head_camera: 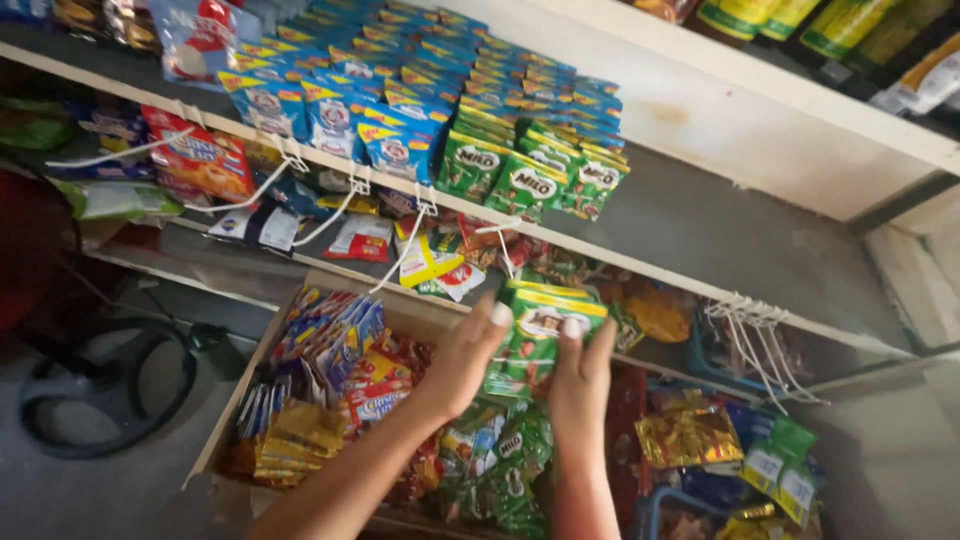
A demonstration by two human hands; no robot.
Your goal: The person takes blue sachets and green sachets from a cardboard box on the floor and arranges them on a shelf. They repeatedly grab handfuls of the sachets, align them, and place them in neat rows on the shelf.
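The left hand (468,352) is closed on the left edge of a stack of green sachets (540,335), with the thumb up at the top corner. The right hand (583,372) grips the right side, fingers curled over the top edge. The stack is up in the air, in front of the grey shelf (720,240) and above a cardboard box (250,372) full of more small packets. The sachets look light and soft, thin and a bit shiny, so they could slip apart or bend. Holding both side edges, pinching the whole stack flat, looks like the best grip. The stack stands nearly upright. Its long side runs up and down, leaning a little to the left, and its printed face looks toward the camera.
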